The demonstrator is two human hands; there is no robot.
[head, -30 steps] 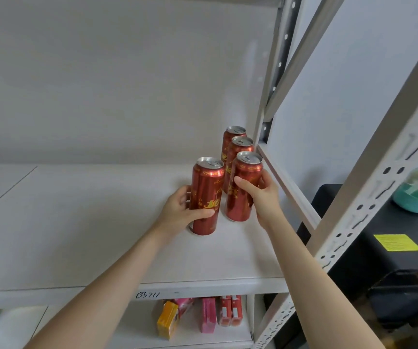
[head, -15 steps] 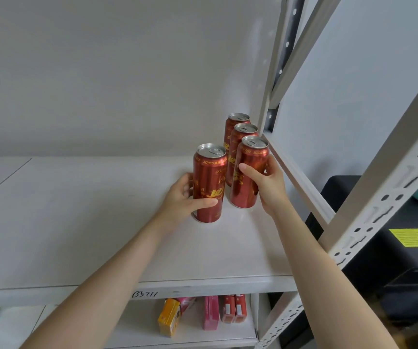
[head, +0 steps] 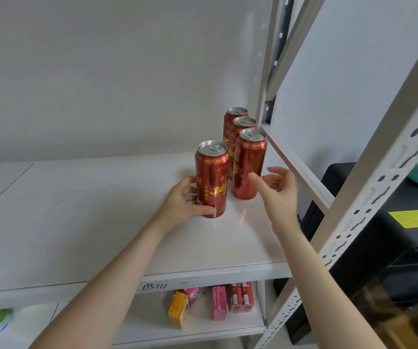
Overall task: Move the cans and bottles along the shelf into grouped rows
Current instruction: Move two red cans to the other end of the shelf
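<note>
Tipping threatens: the left hand (head: 182,204) grips the Beijing Beer can (head: 211,180) low, upright on the shelf (head: 89,222) beside the three-can row (head: 248,165), so a jerky slide could topple it. The empty, spread right hand (head: 278,190) could nudge that row.

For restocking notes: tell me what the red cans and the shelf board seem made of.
Red cans: probably aluminium, glossy red lacquer; bare silver tops with pull tabs, bright streaks. Shelf board: smooth off-white, perhaps laminate or painted metal; it faintly mirrors a can.

Probably a storeroom: slotted metal shelving (head: 379,172)
</note>
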